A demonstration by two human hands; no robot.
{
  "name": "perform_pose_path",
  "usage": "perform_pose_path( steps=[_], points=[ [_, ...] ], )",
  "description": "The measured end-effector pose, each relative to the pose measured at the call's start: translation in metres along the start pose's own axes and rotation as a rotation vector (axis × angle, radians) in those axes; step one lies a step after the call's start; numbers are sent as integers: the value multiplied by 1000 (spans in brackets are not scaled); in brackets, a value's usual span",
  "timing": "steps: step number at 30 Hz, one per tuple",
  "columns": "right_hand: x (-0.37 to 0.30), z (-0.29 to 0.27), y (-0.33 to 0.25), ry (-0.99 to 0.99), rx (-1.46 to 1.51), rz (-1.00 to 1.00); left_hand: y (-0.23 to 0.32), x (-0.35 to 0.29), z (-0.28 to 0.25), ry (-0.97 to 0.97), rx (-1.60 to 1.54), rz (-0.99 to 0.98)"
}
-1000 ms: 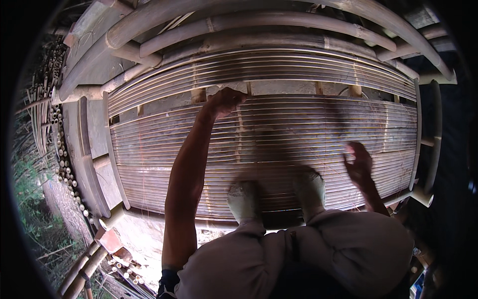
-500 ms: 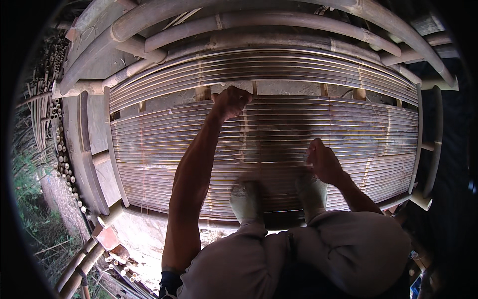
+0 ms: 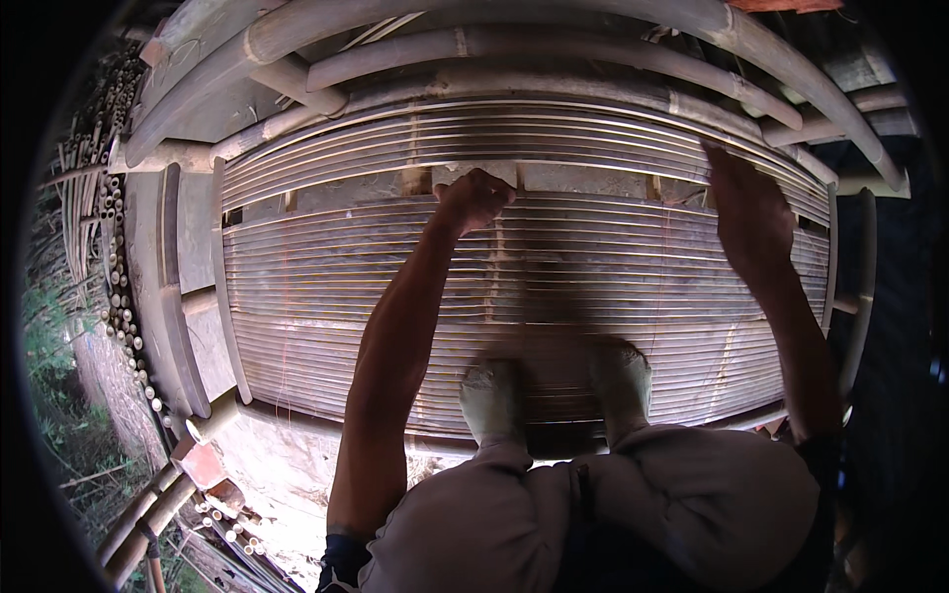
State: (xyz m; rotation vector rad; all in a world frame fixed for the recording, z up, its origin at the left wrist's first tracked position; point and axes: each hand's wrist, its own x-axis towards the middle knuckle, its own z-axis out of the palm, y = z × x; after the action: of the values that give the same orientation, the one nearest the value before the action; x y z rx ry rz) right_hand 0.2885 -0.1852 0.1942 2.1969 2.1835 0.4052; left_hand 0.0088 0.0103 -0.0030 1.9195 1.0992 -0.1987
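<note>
Beneath me lies a mat of thin bamboo slats (image 3: 395,287), stretched crosswise in a bamboo frame with fine threads running across the slats. My left hand (image 3: 476,201) is closed in a fist at the far edge of the wide slat section, by the gap. Whatever its fingers pinch is hidden. Over to the right, my right hand (image 3: 753,217) hovers above the gap, fingers stretched out toward the far band of slats (image 3: 583,141), slightly blurred. I see nothing in it. Both my feet (image 3: 491,395) rest on the near slats.
Thick bamboo poles (image 3: 554,44) cross beyond the mat. A side bar (image 3: 225,287) bounds the slats at left, with another bar (image 3: 830,247) at right. Stacked bamboo poles (image 3: 124,296) lie far left, near a reddish block (image 3: 201,463) and green plants (image 3: 54,395).
My right hand has moved from the near slats by my foot, far out and to the right, its fingers now extended. My left hand stays closed at the gap's edge. The view has shifted slightly.
</note>
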Motion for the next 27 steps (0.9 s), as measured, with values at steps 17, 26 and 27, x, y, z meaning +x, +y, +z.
perform_pose_path(
  steps=[17,26,27],
  points=[
    [-39,-62,-35,-794,731,221,-6,-15,8,199,200,150],
    [-118,-88,108,-582,1016,657,-189,-115,-103,1426,174,-702],
    [-126,-90,117,-509,953,687,-196,-117,-109,1261,94,-757]
  ],
)
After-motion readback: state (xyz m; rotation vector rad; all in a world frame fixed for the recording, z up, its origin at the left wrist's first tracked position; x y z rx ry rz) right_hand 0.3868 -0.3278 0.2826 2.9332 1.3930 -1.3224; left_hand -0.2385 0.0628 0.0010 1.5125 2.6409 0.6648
